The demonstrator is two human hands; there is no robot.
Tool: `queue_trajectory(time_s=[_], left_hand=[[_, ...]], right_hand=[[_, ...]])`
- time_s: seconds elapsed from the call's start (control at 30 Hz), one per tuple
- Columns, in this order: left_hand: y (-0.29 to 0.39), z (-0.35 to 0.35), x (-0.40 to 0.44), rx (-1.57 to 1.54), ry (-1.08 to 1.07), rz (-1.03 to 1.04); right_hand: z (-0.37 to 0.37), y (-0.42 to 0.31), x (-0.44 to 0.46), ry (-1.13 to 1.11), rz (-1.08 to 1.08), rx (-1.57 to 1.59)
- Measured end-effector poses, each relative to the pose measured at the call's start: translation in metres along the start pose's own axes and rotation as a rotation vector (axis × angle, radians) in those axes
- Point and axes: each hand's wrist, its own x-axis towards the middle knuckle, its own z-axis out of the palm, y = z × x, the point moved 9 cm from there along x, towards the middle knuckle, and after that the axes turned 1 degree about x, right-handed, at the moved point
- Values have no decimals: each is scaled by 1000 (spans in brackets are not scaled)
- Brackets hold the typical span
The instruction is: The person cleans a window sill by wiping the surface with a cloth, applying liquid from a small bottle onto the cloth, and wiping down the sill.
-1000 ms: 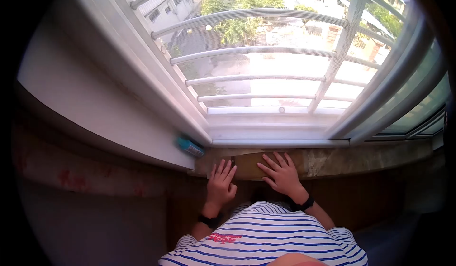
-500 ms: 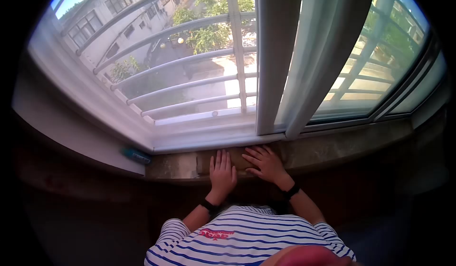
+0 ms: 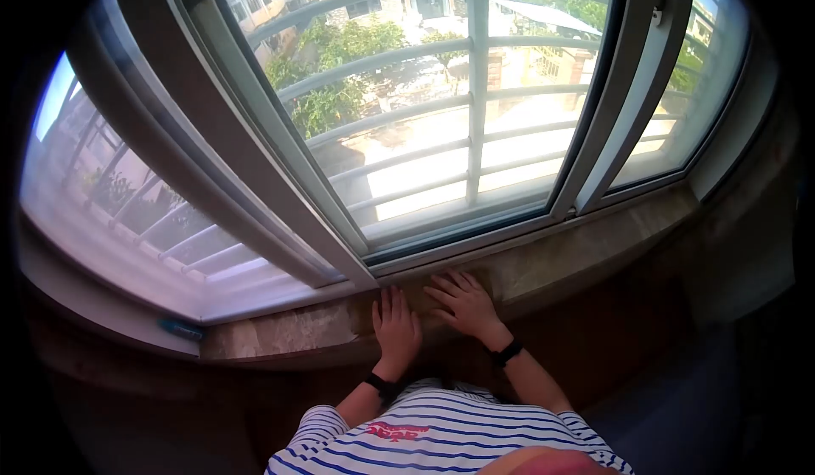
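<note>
My left hand [image 3: 396, 331] lies palm down on a brown patch of the stone windowsill [image 3: 560, 263], fingers pointing toward the window. Just right of it, my right hand [image 3: 465, 308] rests on the same brown patch [image 3: 420, 292], its fingers spread and angled up to the left. Neither hand holds anything, and a small gap separates them. Both wrists carry black bands. The lower window frame [image 3: 475, 248] runs directly beyond the fingertips.
At the sill's left end, against the wall, lies a teal object [image 3: 181, 330]. A sliding window panel with a thick upright frame [image 3: 246, 144] stands ahead. White bars [image 3: 475, 93] cross outside, with trees and buildings beyond. A latch [image 3: 658, 8] is at upper right.
The view has swung right along the window. Both hands have shifted rightward along the sill with the brown patch, away from the teal object, and now lie closer together.
</note>
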Motion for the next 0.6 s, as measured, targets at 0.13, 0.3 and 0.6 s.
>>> queue_trajectory(time_s=[0.13, 0.3, 0.6], left_hand=[[42, 12, 21, -13, -64, 21], [54, 24, 33, 47, -94, 6], [66, 45, 31, 149, -147, -126]], right_hand=[[-25, 41, -10, 34, 12, 12], [-19, 49, -14, 6, -52, 45], [-17, 79, -33, -81, -260, 105]])
